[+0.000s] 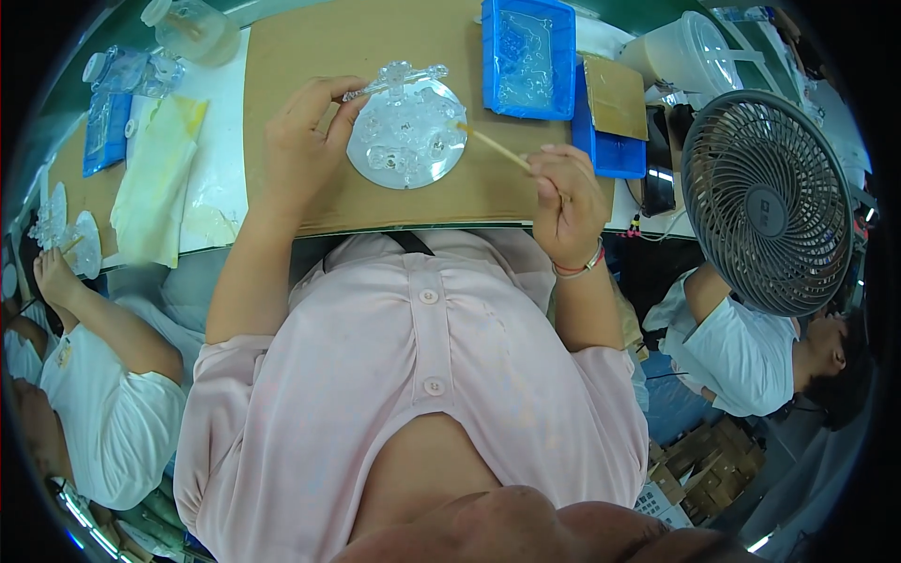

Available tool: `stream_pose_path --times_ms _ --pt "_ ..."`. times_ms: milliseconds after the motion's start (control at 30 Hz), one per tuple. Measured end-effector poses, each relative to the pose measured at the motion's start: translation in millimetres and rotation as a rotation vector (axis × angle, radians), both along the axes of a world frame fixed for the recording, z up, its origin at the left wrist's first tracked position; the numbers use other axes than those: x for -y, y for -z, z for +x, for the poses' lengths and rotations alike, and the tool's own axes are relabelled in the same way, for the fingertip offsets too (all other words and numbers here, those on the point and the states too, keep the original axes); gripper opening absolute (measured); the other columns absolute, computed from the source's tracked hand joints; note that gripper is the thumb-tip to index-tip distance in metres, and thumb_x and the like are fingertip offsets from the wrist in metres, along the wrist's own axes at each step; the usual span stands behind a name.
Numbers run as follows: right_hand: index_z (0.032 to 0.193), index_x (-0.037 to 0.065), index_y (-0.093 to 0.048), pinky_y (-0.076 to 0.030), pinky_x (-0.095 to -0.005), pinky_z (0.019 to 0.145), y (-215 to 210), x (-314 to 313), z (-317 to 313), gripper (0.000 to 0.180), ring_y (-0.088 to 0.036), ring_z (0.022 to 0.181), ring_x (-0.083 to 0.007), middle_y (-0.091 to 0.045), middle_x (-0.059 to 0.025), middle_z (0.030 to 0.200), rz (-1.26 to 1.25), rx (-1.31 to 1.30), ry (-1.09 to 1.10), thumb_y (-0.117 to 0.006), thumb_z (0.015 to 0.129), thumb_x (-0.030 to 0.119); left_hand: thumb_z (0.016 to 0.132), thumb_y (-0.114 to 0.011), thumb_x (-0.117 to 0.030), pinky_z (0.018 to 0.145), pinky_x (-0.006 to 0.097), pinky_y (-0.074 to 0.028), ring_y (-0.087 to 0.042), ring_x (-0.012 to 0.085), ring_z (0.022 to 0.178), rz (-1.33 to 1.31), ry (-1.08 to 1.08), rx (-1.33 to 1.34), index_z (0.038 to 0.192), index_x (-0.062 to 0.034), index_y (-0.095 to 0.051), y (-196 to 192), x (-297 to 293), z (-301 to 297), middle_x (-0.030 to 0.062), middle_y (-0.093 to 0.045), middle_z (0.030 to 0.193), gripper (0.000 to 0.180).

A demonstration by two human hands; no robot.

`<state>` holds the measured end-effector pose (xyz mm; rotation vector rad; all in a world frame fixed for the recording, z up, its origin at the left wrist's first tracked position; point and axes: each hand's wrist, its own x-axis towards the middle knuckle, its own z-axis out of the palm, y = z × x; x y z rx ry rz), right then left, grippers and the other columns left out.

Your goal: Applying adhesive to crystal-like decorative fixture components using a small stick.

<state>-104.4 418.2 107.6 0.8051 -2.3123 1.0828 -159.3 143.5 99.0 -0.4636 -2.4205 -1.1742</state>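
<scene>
A clear plastic disc (385,171) with several clear moulded parts on it is in front of me, over the brown cardboard. A clear knobbed bar (413,75) shows along its far edge. My left hand (314,136) pinches the left end of that bar between thumb and fingers. On the other side, my right hand (570,192) grips a thin wooden stick (502,150). The stick points left, and its darker tip meets the disc's right edge in the picture; whether it touches I cannot tell.
A blue tray (488,70) of clear parts lies far right, beside another blue bin (615,159) with cardboard on it. A fan (770,202) stands at the right. Bottles (192,33) and a yellowish cloth (160,178) are left. Co-workers sit on both sides.
</scene>
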Motion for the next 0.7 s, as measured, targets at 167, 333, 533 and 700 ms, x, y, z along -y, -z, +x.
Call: stream_pose_path --times_ms 167,333,533,700 --pt "0.089 -0.001 -0.058 -0.052 -0.0433 0.079 0 3 10 0.009 -0.065 0.075 -0.0284 -0.066 -0.0126 0.081 0.029 -0.047 0.033 -0.055 0.092 0.007 0.08 -0.072 -0.006 0.069 0.03 -0.052 -0.067 0.0214 0.08 0.007 -0.057 0.027 0.094 -0.0059 -0.069 1 4 7 0.0068 -0.069 0.089 0.015" --pt "0.088 0.001 -0.057 -0.053 -0.0418 0.079 -7 12 25 0.007 -0.063 0.076 -0.029 -0.065 -0.013 0.085 0.009 0.036 -0.122 -0.061 0.082 0.0 0.08 -0.073 -0.005 0.073 0.025 -0.051 -0.066 0.0165 0.08 -0.024 -0.09 0.037 0.098 -0.0025 -0.07 1 7 13 0.0094 -0.071 0.089 0.019" --pt "0.09 0.0 -0.056 -0.053 -0.0428 0.078 0 27 14 0.005 -0.064 0.074 -0.0291 -0.067 -0.0149 0.083 -0.004 -0.034 -0.118 -0.054 0.091 0.004 0.078 -0.074 -0.004 0.073 0.024 -0.05 -0.067 0.016 0.08 -0.02 -0.121 0.014 0.097 -0.0021 -0.07 1 8 19 0.0094 -0.071 0.089 0.019" --pt "0.09 0.0 -0.057 -0.053 -0.0426 0.078 1 31 15 0.004 -0.065 0.074 -0.0299 -0.067 -0.0148 0.082 -0.005 -0.007 -0.108 -0.055 0.09 0.004 0.079 -0.073 -0.007 0.069 0.03 -0.052 -0.067 0.021 0.078 -0.003 -0.137 -0.026 0.094 -0.0052 -0.069 4 9 22 0.0083 -0.069 0.087 0.015"
